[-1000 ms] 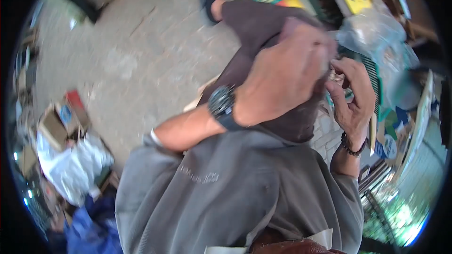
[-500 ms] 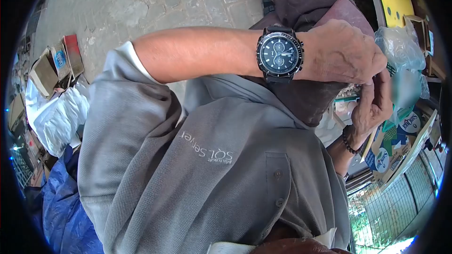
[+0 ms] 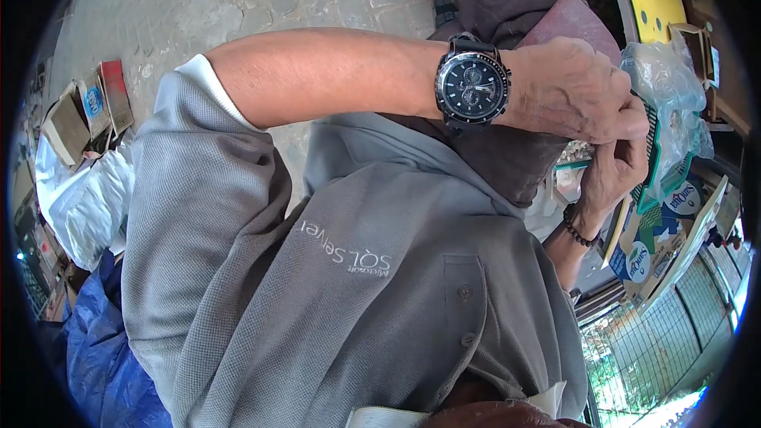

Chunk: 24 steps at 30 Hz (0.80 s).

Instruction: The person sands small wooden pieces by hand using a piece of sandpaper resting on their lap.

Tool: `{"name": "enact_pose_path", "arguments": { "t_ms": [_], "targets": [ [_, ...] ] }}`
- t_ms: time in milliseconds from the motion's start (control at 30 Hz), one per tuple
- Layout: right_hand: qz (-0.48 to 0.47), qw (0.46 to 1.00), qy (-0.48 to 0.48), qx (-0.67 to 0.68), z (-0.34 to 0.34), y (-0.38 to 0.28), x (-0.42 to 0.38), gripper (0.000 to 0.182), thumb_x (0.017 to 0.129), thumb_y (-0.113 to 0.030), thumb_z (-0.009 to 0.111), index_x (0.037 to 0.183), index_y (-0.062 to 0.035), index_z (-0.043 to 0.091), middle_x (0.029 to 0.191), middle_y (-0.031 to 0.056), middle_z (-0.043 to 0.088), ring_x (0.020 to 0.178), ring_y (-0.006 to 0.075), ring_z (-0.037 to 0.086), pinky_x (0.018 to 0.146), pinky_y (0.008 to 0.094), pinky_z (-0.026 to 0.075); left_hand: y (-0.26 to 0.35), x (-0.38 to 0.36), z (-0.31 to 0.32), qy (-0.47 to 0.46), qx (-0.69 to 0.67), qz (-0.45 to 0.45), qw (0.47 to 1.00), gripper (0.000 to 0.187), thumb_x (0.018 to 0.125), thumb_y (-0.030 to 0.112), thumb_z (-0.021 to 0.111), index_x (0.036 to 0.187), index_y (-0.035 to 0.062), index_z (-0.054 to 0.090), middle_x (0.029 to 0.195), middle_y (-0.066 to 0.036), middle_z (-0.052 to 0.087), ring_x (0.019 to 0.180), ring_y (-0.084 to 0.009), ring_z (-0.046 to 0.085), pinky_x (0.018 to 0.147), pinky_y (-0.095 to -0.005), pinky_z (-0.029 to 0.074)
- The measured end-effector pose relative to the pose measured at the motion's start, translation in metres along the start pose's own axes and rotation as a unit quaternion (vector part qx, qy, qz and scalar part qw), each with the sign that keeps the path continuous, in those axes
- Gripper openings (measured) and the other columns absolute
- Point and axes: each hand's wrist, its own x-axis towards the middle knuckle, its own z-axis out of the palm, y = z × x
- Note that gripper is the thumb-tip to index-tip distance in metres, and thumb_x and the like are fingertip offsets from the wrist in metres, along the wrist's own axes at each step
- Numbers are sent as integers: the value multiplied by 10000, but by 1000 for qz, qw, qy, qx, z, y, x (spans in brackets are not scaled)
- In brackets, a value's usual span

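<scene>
My left hand (image 3: pixel 575 95), with a black watch (image 3: pixel 473 87) on the wrist, is seen from its back with the fingers curled closed. My right hand (image 3: pixel 612 178), with a dark bead bracelet (image 3: pixel 579 227), meets it from below, its fingers bent and closed. The fingertips of both hands come together over the edge of the dark trousers (image 3: pixel 507 154); anything between them is hidden. Just beyond the hands is a clear plastic bag (image 3: pixel 666 83).
A green basket edge (image 3: pixel 652 182) and printed cardboard (image 3: pixel 674 226) lie beside the hands. A yellow board (image 3: pixel 654 0) stands at upper right. Left are cardboard boxes (image 3: pixel 67 127), a white bag (image 3: pixel 91 198) and blue sheeting (image 3: pixel 107 349).
Both hands have shifted slightly left in view and stay together. The blurred pale green patch beside my right hand no longer shows; green basket edge shows there.
</scene>
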Motion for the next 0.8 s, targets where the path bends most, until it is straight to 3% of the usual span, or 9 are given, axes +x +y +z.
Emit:
{"name": "enact_pose_path", "arguments": {
  "t_ms": [67, 200, 367, 567, 800],
  "targets": [
    [-2, 999, -30, 18, -8, 11, -2, 361, 917, -79, 734, 1207, 87, 598, 1213, 114, 637, 1060, 168, 606, 949, 296, 474, 1, 1, 2, 9, -4, 2, 1000, 84, 941, 248, 583, 936, 168, 558, 718, 13, 533, 603, -98, 575, 453, -242, 414],
    [38, 994, -21, 103, -8, 10, -3, 369, 905, -101, 752, 1190, 68, 589, 1153, 84, 634, 1012, 152, 601, 905, 281, 482, 1, 7, 2, 30, -17, 54, 998, 64, 923, 254, 592, 958, 214, 556, 782, 34, 527, 701, -96, 602, 512, -239, 445],
    [154, 969, -39, 191, -20, 16, -6, 458, 907, -180, 755, 1252, 24, 533, 1162, 62, 601, 1030, 153, 594, 916, 280, 482, -1, 15, -3, 24, -10, 103, 994, 81, 898, 258, 606, 954, 230, 555, 774, 33, 498, 724, -100, 614, 530, -239, 465],
    [166, 958, -9, 233, -18, 25, -10, 463, 952, -150, 682, 1352, -24, 485, 1291, 72, 565, 1128, 180, 585, 966, 326, 496, 0, 26, -7, 32, -20, 145, 989, 76, 886, 253, 608, 888, 201, 553, 766, 26, 480, 702, -101, 616, 533, -240, 464],
    [141, 958, -29, 247, -27, 49, -17, 463, 977, -172, 659, 1380, -31, 479, 1325, 75, 560, 1163, 186, 578, 999, 342, 484, 5, 30, 0, 9, 1, 169, 986, 96, 886, 262, 607, 894, 194, 539, 779, 29, 460, 684, -94, 591, 534, -241, 458]
  ]
}}
